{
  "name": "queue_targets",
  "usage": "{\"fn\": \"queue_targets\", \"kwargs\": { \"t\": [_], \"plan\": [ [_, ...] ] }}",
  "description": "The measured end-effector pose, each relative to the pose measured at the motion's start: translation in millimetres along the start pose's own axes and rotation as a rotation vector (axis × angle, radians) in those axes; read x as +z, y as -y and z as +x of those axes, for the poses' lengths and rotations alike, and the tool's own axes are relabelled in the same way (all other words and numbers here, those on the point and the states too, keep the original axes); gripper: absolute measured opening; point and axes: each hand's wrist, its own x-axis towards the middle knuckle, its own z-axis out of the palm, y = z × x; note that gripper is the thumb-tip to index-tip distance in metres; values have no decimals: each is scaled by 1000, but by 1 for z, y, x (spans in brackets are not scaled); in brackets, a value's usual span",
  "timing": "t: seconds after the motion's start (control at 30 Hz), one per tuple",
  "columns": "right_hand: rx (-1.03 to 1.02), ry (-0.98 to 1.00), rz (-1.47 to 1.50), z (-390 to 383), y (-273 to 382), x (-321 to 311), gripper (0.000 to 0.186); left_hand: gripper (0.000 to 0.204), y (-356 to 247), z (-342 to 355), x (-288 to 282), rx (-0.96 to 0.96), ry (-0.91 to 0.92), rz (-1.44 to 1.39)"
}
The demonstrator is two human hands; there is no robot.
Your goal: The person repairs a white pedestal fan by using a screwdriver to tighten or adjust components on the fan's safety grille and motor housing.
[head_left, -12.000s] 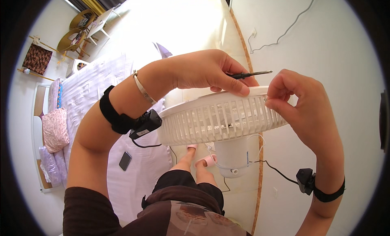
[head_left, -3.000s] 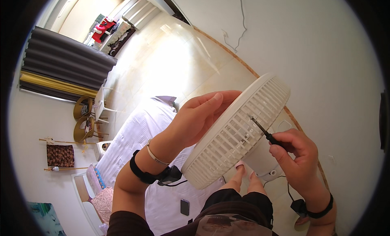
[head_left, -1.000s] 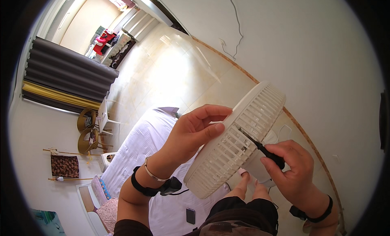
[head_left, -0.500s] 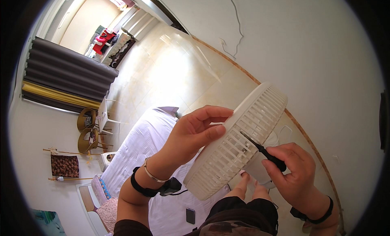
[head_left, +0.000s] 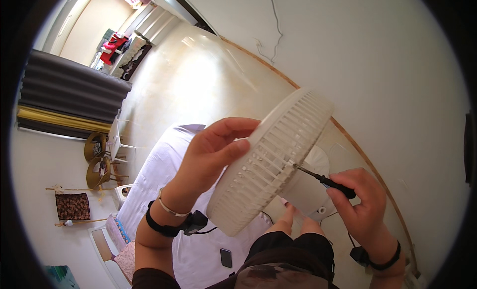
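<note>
A white fan [head_left: 271, 157] with a slatted round cage is held tilted in front of me. My left hand [head_left: 201, 152] grips the cage's front rim, thumb on the near side and fingers partly hidden behind it. In my right hand [head_left: 365, 202] is a screwdriver [head_left: 325, 181] with a black handle and a thin metal shaft. Its tip meets the back edge of the cage, around the middle; whether it sits in a screw is too small to tell. Below the cage, the fan's smooth white body and base are partly hidden.
A bed [head_left: 198, 259] with a pale lilac sheet lies at my left, a black phone [head_left: 226, 258] on it. Beyond stand wicker chairs [head_left: 98, 172] and a dark curtain [head_left: 74, 90]. On the right is a white wall [head_left: 397, 90] with a brown skirting strip.
The screwdriver's tip has gone from over the cage's slats to its back edge. The fan is turned slightly, and the whole view has shifted a little.
</note>
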Motion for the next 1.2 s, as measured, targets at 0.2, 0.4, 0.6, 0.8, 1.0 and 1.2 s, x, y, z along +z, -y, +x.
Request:
{"fn": "queue_targets", "kwargs": {
  "t": [0.2, 0.4, 0.6, 0.8, 1.0, 1.2],
  "plan": [
    [63, -82, -34, -8, -14, -14, 16, 36, 4, -1, -4, 38, -5, -48],
    [286, -471, -24, 4, -15, -44, 26, 40, 6, -10, -21, 133, -90, 49],
    [-81, -298, -65, 21, -7, 5, 34, 40, 10, -16, -27, 170, -137, 10],
    [137, -476, 283, 12, 0, 9, 35, 38, 12, -30, -22, 191, -186, 102],
    [26, -26, -77, -11, -23, 19, 37, 34, 28, -51, -26, 207, -285, 174],
    [321, -149, -148, -62, -95, -30, 29, 34, 53, -73, -38, 135, -479, 199]
  ]
}}
